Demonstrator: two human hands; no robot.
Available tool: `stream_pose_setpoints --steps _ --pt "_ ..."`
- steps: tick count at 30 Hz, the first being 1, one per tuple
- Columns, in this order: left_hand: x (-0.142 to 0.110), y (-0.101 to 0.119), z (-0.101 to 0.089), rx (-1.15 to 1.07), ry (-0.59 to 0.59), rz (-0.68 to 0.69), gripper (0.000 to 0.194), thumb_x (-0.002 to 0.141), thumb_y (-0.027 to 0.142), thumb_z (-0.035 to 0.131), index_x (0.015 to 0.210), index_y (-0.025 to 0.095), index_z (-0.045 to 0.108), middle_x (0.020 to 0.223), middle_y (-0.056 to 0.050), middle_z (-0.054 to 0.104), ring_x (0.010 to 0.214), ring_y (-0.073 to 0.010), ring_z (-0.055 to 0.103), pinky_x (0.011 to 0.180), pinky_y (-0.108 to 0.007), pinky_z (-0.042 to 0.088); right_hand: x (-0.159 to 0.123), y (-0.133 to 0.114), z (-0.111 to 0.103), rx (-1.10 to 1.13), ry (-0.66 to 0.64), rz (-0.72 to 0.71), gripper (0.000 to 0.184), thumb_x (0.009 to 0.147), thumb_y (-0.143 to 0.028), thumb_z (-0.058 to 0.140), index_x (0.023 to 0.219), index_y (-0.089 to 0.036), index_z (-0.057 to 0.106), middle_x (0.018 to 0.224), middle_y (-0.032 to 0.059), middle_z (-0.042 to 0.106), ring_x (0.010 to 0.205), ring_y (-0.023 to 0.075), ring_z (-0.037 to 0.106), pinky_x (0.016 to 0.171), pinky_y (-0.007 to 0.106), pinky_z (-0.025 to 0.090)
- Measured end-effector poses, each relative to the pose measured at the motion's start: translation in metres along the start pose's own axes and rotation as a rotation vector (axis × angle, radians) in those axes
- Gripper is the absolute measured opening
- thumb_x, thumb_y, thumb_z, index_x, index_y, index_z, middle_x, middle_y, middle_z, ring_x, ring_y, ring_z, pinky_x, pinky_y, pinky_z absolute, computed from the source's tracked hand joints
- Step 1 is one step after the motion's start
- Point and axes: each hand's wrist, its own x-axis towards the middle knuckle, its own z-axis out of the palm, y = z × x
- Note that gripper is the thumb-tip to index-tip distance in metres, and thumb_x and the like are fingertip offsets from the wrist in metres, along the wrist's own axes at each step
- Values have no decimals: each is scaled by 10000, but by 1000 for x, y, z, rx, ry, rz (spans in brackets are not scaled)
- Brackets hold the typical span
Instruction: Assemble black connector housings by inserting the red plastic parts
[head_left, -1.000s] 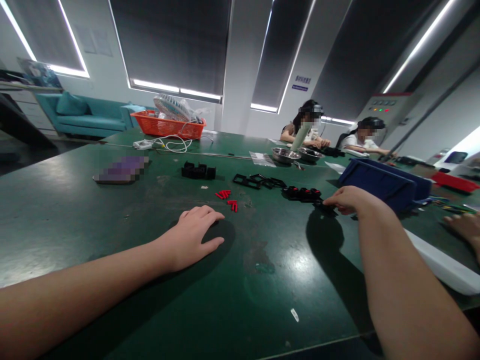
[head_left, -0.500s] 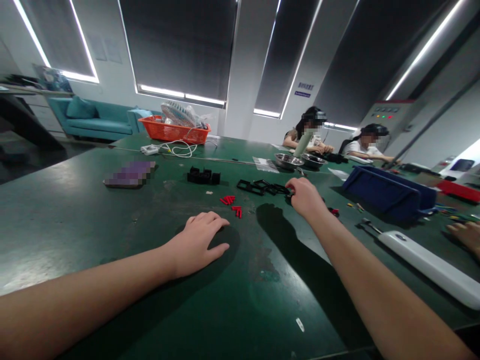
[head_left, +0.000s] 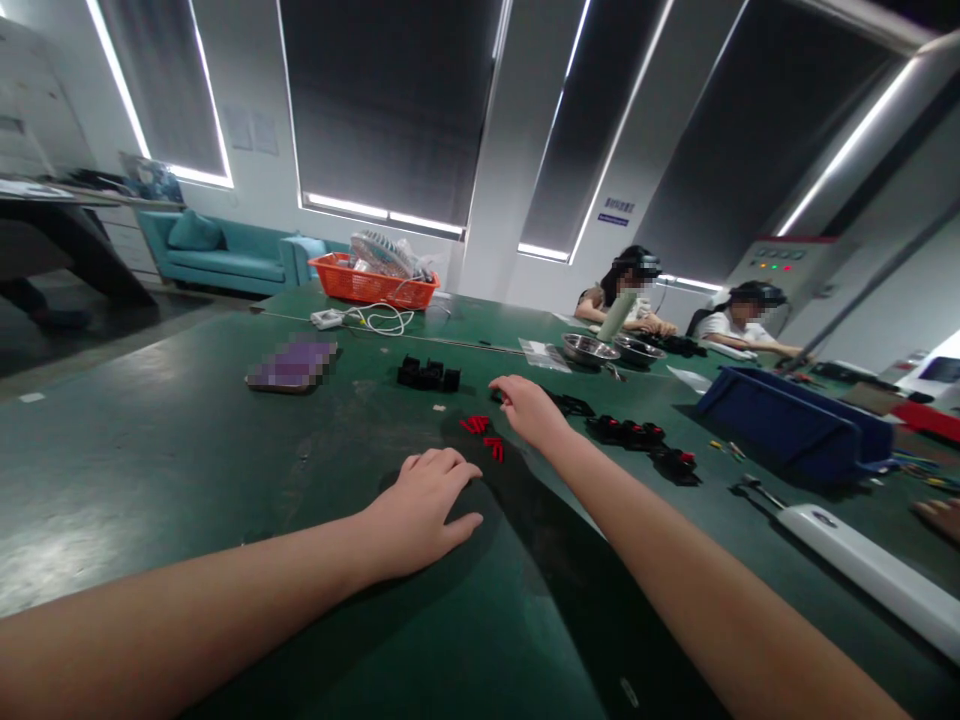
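My left hand [head_left: 424, 510] rests on the green table, fingers spread and holding nothing. Just beyond its fingertips lie several small red pins [head_left: 477, 425] in two loose clusters. My right hand [head_left: 529, 410] is past the pins, fingers curled and closed at the left end of a flat black plastic frame [head_left: 496, 397], which the hand mostly hides. More black frames [head_left: 574, 404] show behind my right wrist. Right of my forearm are black parts with red pieces in them [head_left: 628, 432], one more [head_left: 675, 463] nearer me. A black block-like part [head_left: 427, 374] stands left of my right hand.
A purple phone [head_left: 292, 366] lies at left. Farther back are an orange basket [head_left: 375, 288] and a white cable [head_left: 386, 320]. Metal bowls [head_left: 590, 350], a blue bin [head_left: 787, 425] and a white electric screwdriver [head_left: 862, 560] are at right. Two people sit beyond.
My right hand has moved left along the black frames to their left end, uncovering the black parts with red pieces. My left hand stays spread on the table. The view has shifted slightly.
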Motion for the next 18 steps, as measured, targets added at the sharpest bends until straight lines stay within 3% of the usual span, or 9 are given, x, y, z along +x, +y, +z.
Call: stream_pose_setpoints --steps 2,4,14,18 --pt "0 0 0 0 -4 -5 407 892 337 576 1276 201 564 1320 -118 577 1267 -320 489 1070 -536 369 17 -7 0 -27 -9 0 253 948 -235 588 1183 -146 614 1181 88 646 1060 222 630 918 435 522" --pt "0 1 0 1 3 -4 395 894 330 577 1266 200 565 1296 -116 587 1248 -314 499 1064 -530 375 35 -15 -1 -53 -18 -5 321 949 -332 602 1221 -161 598 1234 95 621 1057 229 635 888 446 548" --pt "1 2 -1 54 12 16 389 881 303 604 1237 148 585 1242 -156 599 1161 -343 538 989 -526 433 103 -71 8 -138 -17 -105 344 949 -338 601 1245 -163 586 1256 105 609 1063 231 633 887 444 550" --pt "2 0 -1 47 34 28 431 871 329 625 1261 155 570 1246 -155 605 1155 -347 552 980 -528 445 122 -87 11 -143 -19 -79 343 953 -341 595 1250 -171 583 1261 101 607 1064 231 632 888 446 550"
